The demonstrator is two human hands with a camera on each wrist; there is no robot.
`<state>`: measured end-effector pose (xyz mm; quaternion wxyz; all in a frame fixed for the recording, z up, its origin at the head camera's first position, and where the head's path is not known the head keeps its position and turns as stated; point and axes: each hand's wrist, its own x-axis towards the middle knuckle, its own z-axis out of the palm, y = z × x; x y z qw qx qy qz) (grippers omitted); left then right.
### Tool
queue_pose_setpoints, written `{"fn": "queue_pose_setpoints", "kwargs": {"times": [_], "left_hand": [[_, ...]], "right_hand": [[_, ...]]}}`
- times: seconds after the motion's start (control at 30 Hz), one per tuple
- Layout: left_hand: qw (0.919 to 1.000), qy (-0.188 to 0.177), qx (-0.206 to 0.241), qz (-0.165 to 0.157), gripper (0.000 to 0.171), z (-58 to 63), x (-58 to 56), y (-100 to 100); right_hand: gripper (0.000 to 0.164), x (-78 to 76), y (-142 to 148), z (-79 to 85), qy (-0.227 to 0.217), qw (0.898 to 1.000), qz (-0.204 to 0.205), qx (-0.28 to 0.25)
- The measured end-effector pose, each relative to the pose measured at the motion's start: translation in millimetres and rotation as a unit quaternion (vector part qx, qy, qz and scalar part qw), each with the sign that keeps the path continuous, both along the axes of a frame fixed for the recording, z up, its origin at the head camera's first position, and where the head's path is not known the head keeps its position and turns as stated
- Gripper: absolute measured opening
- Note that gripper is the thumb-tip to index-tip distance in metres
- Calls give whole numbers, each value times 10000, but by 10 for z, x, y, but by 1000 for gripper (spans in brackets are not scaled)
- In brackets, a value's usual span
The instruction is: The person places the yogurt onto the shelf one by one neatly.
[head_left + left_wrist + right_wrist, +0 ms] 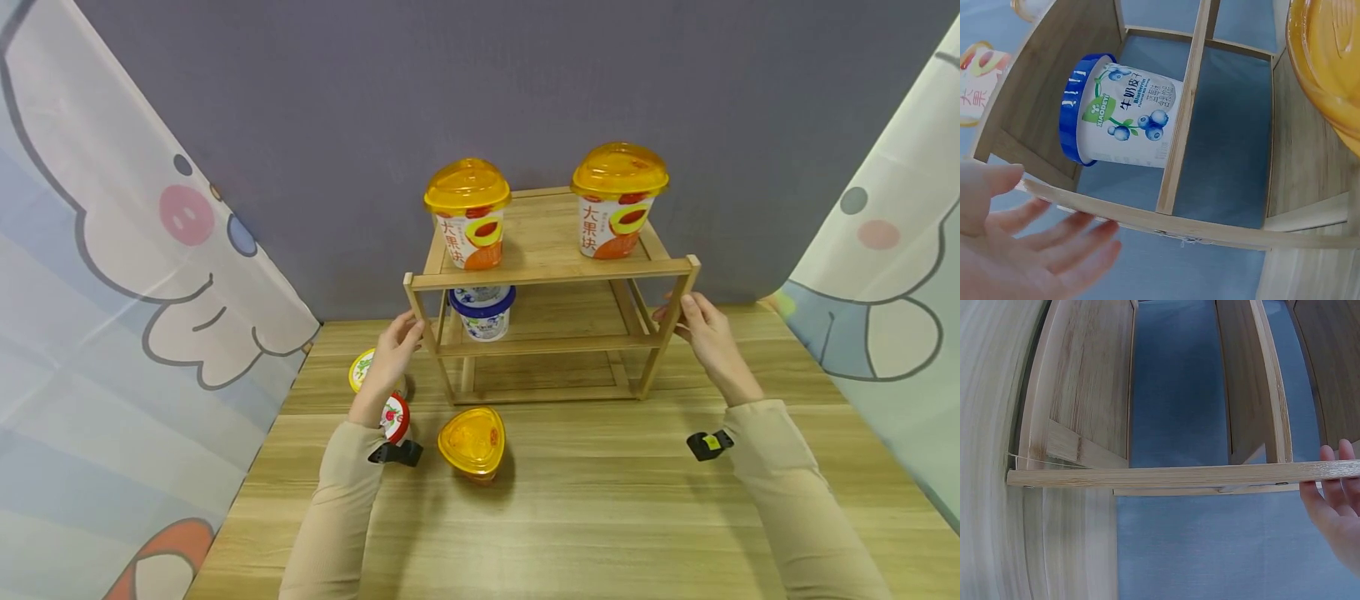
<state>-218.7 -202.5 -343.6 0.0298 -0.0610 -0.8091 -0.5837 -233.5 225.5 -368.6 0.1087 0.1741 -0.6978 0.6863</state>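
A wooden shelf rack [551, 273] stands on the table between both hands. My left hand [396, 348] is at its left front post, thumb and loosely spread fingers [1066, 244] about the post without a visible grip. On the other side my right hand [708, 340] holds the right front post, with fingertips [1327, 453] over its edge. Two yellow-lidded fruit cups, the left cup [472, 229] and the right cup [613, 221], stand upright on the top tier. Below, a blue-lidded blueberry tub [1132, 115] sits at the middle tier's left end, another tub seemingly above it.
In front of the rack stands a third yellow-lidded cup [472, 442] on the wooden table [600, 500]. A yellow-rimmed tub [360, 368] and a red-rimmed tub [395, 417] are partly hidden by the left arm. A grey backdrop [525, 92] rises behind.
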Motion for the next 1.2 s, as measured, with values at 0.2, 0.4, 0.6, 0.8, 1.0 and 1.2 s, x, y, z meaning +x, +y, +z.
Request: {"fn": "queue_pose_setpoints", "kwargs": {"times": [0.2, 0.4, 0.6, 0.8, 1.0, 1.2], "left_hand": [[9965, -97, -801, 216, 53, 32, 74, 24], [9910, 3, -1279, 392, 51, 54, 164, 33], [9871, 185, -1537, 399, 45, 51, 298, 24], [9828, 478, -1775, 166, 39, 23, 463, 59], [9734, 766, -2160, -31, 35, -32, 621, 112], [9554, 1260, -2614, -555, 33, -146, 727, 137]], "right_hand": [[28, -6, 3, -7, 10, 10000, 4, -44], [26, -21, -1, -11, 112, 9997, 28, -194], [26, -32, 12, -40, 111, 9998, 21, -163], [28, -34, 8, -41, 108, 9999, -60, -30], [27, -35, 2, -34, 135, 9998, -14, -145], [26, -35, -2, -31, 101, 9999, -31, -92]]}}
